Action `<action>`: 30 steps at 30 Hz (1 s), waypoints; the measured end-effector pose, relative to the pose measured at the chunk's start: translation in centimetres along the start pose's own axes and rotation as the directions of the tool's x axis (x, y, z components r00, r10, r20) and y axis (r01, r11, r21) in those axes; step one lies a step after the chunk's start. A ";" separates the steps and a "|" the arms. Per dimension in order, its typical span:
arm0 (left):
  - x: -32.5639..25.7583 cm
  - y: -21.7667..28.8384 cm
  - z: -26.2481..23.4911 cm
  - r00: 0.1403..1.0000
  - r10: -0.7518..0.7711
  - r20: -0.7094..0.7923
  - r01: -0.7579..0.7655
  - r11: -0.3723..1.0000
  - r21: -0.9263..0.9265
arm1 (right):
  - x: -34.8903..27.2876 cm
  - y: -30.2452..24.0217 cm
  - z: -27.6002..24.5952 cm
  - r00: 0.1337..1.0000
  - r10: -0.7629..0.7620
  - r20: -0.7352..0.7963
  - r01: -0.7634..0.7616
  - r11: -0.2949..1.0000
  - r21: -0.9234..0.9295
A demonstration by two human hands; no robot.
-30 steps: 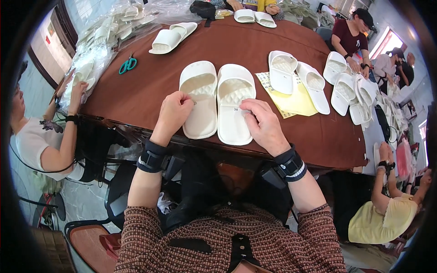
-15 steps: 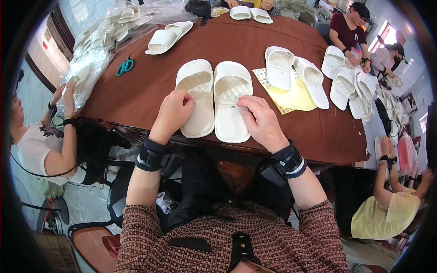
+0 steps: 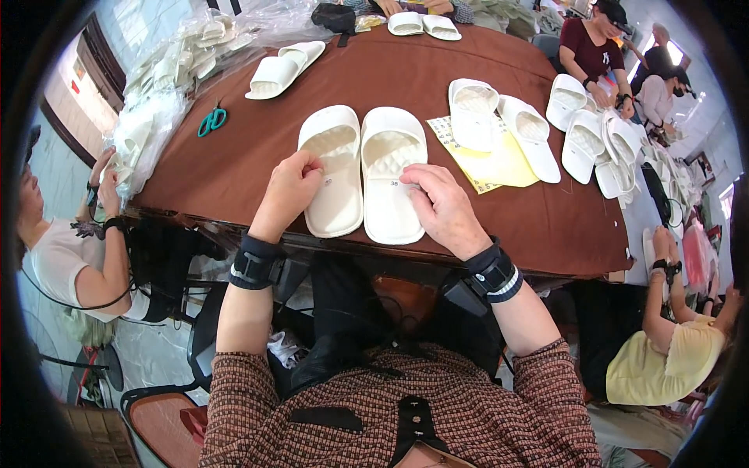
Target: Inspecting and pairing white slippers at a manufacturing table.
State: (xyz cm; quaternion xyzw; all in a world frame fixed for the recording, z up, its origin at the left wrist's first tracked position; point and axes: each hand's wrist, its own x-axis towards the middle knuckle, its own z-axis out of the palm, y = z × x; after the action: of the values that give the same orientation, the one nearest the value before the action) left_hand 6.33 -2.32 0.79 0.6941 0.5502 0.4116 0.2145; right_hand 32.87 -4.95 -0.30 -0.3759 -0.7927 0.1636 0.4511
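Under both fingers (image 3: 308, 165), white slippers' (image 3: 365, 168) heels

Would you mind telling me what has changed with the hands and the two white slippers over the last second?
Very little. The left hand stays on the heel end of the left slipper, and the right hand stays at the heel end of the right slipper; only the fingers shift slightly. Nothing was picked up or let go. Both slippers lie side by side in the same place on the brown table, as do the green scissors and yellow sheet.
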 end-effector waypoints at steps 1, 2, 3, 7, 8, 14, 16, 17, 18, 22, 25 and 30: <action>-0.1 0.2 -0.2 1.000 0.003 0.002 -0.003 1.000 0.003 | 0.0 0.0 0.1 1.000 -0.002 -0.003 0.002 1.000 0.006; -0.5 0.5 -0.5 1.000 -0.008 -0.028 0.009 0.999 0.036 | 0.1 0.1 0.2 1.000 -0.004 -0.008 0.004 1.000 0.010; -0.6 1.2 -0.4 0.999 -0.005 -0.053 0.008 0.998 0.059 | 0.2 -0.1 -0.2 1.000 -0.003 -0.024 0.003 1.000 -0.006; -1.8 1.8 1.8 0.929 0.366 -0.063 -0.337 0.902 0.269 | -0.6 0.7 -1.3 0.991 -0.065 -0.114 0.057 0.996 -0.068; -2.5 1.9 1.6 0.930 0.368 -0.014 -0.342 0.878 0.336 | -0.4 0.6 -1.4 0.989 -0.090 -0.115 0.081 0.993 -0.080; -4.0 0.2 -0.2 0.939 0.317 0.131 -0.338 0.790 0.511 | 0.1 1.0 0.6 0.998 -0.059 -0.008 0.059 0.997 -0.040; -4.4 -0.4 0.5 0.909 0.403 0.108 -0.390 0.729 0.562 | -0.2 1.8 1.6 0.989 -0.134 -0.062 0.133 0.991 -0.020; -4.4 -0.8 0.5 0.926 0.358 0.122 -0.362 0.743 0.563 | -0.5 1.8 1.5 0.992 -0.111 -0.061 0.111 0.994 -0.004; -4.3 -0.4 0.6 0.923 0.347 0.169 -0.379 0.740 0.555 | -0.7 1.7 1.3 0.995 -0.085 -0.060 0.086 0.996 0.021; -4.6 5.3 0.2 0.820 0.541 0.187 -0.496 0.507 0.705 | -0.9 1.9 0.8 0.996 -0.079 -0.041 0.079 0.997 -0.006; -4.4 5.2 0.2 0.811 0.539 0.227 -0.498 0.431 0.752 | -0.7 1.6 1.1 0.996 -0.071 -0.047 0.071 0.997 0.000; -4.2 5.8 1.0 0.821 0.491 0.291 -0.477 0.312 0.821 | -0.8 1.5 1.2 0.996 -0.068 -0.063 0.069 0.998 0.011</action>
State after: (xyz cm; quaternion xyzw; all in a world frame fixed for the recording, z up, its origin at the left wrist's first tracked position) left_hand 10.28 -7.88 3.19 0.8321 0.4474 0.1244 -0.3031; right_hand 32.76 -4.39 -2.35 -0.3503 -0.7897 0.1413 0.4834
